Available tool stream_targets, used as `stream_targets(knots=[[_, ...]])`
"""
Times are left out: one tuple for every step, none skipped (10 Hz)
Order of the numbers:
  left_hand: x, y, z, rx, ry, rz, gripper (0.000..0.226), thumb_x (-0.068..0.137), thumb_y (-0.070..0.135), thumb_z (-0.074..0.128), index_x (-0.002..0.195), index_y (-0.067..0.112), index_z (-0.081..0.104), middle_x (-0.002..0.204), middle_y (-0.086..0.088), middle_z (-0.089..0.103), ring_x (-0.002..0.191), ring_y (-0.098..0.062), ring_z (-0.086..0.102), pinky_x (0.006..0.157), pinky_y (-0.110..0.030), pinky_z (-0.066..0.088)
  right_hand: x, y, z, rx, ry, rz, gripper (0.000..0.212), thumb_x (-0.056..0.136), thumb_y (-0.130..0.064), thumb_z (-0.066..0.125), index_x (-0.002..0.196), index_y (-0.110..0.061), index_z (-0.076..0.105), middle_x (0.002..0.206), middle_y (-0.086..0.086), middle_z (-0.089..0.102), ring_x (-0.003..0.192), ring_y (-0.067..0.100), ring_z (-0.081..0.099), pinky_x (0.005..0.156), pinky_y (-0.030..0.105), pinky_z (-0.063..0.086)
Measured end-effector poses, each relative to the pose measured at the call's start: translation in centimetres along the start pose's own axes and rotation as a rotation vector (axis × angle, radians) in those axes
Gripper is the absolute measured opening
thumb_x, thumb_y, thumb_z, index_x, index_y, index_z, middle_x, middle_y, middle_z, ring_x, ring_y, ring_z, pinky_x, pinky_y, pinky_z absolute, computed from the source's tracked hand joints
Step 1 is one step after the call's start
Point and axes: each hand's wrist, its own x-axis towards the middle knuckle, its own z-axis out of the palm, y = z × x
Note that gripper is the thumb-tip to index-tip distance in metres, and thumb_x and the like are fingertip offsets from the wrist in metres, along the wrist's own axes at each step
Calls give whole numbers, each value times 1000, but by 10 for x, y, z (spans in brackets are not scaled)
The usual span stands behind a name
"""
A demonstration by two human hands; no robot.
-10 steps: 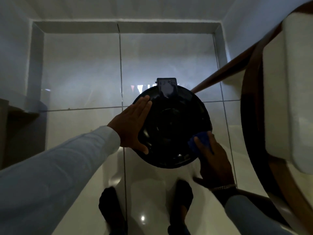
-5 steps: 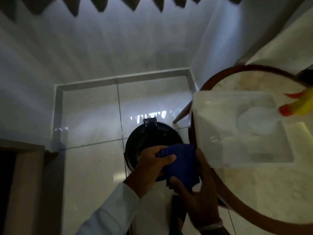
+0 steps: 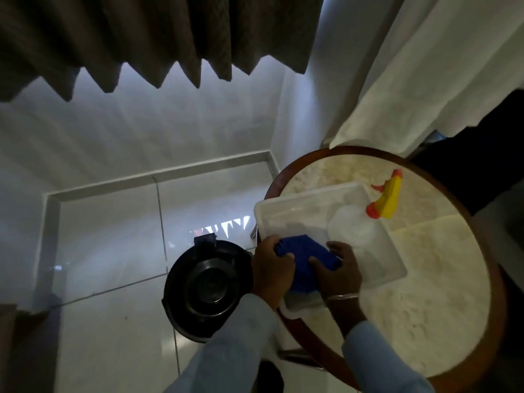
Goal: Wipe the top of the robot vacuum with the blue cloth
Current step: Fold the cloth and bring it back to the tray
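The black round robot vacuum (image 3: 205,290) sits on the white tiled floor, left of the round table. Both my hands hold the bunched blue cloth (image 3: 304,258) over the near left corner of a clear plastic tray (image 3: 297,207) on the table. My left hand (image 3: 270,269) grips the cloth's left side, and my right hand (image 3: 337,269) grips its right side from below. Neither hand touches the vacuum.
The round table (image 3: 442,293) has a pale stone top and a dark wooden rim. A spray bottle with a yellow and orange trigger (image 3: 387,198) lies in the tray. Dark curtains (image 3: 141,38) hang above, a white cloth (image 3: 411,80) drapes at the upper right.
My hands left the vacuum's top, lifted the blue cloth and carried it right, over the tray on the table. The view rose and turned toward the table.
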Motion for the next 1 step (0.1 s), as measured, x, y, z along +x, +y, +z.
stream_targets(knots=[[-10,12,-12,67,49,59,44,90,11,55,134,13,49,131,-6,58,121,-22,54,97,-26,45,-5,-1,6,-282,-186,-20,34,77,-18,75,107,-10,62,123,19,56,115,36,50,94,36,42]])
